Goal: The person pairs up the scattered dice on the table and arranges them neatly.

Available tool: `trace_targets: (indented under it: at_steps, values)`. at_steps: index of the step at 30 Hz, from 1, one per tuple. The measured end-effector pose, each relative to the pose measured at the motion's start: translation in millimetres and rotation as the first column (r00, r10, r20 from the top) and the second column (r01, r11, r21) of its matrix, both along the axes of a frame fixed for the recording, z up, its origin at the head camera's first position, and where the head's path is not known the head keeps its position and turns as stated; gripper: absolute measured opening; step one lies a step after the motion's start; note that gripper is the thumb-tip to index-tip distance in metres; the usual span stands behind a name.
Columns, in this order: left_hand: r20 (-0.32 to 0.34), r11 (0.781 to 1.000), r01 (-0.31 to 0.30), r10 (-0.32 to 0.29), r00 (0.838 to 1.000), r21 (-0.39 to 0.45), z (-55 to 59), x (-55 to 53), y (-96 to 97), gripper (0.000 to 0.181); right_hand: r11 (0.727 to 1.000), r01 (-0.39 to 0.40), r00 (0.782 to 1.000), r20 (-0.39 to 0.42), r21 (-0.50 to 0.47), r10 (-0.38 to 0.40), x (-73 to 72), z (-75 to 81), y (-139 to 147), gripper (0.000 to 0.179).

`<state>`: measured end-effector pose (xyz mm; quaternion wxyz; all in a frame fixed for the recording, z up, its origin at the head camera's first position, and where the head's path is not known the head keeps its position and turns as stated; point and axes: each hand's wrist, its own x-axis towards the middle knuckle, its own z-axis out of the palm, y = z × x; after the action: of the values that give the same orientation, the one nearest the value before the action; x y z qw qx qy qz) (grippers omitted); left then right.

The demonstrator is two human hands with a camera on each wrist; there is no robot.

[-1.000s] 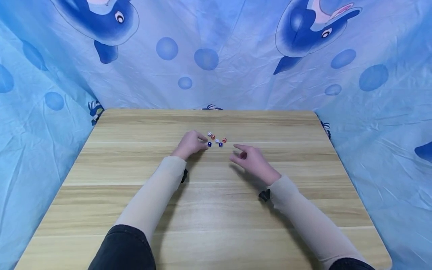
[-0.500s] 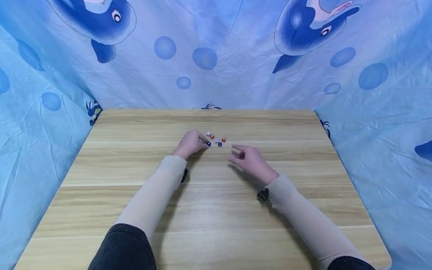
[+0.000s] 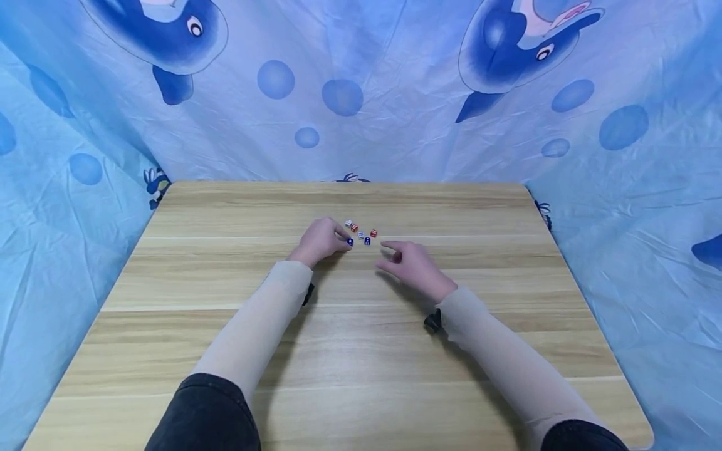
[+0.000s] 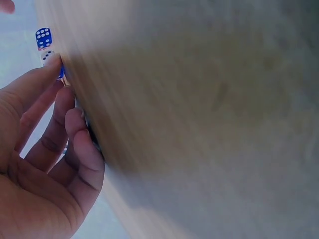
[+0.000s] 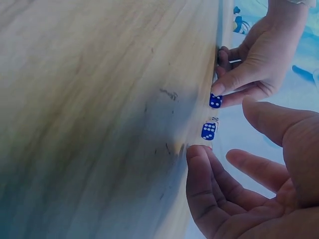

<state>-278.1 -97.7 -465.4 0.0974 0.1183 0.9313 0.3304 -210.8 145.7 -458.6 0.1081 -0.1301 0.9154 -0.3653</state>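
Near the back middle of the table, my left hand (image 3: 320, 241) pinches a blue die (image 3: 350, 242) between thumb and forefinger. The right wrist view shows this blue die (image 5: 216, 101) at the left thumb's tip; in the left wrist view the fingers mostly hide it. A second blue die (image 3: 367, 241) lies just to its right. Behind them are two white dice (image 3: 361, 235) and two red dice, one red die (image 3: 374, 233) at the right and another red die (image 3: 355, 227) further left. My right hand (image 3: 416, 266) hovers right of the dice, thumb and forefinger apart, holding nothing.
The dice stand on a wood-grain table (image 3: 361, 351). A blue curtain (image 3: 395, 144) with dolphins and bubbles hangs behind the table and along both sides. Both forearms reach in over the table from the front edge.
The left hand takes hold of the near-left blue die and shifts it very slightly right and toward the front. My right hand moves a little left, closer to the dice.
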Motion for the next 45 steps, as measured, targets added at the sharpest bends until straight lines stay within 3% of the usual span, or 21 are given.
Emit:
trace_targets:
  at_steps: [12,18,26,45]
  values:
    - [-0.014,0.999,0.045,-0.045,0.999,-0.020,0.1,11.7,9.7,0.013,0.999,-0.032,0.999,0.005,0.023,0.032,-13.2,-1.9,-17,0.055]
    - [-0.008,0.998,0.063,-0.063,0.998,-0.027,0.9,25.8,19.9,0.012,0.995,-0.077,0.995,-0.063,0.065,0.081,-17.7,-7.5,-26,0.044]
    - [-0.016,0.993,0.086,-0.087,0.996,-0.078,-0.2,37.0,29.6,0.011,0.983,-0.127,0.988,-0.066,0.131,0.136,-18.7,-6.3,-36,0.023]
    - [-0.006,0.993,0.053,-0.054,0.999,-0.104,2.0,42.2,31.8,0.009,0.984,-0.107,0.992,-0.055,0.141,0.116,-20.4,-10.5,-43,0.014]
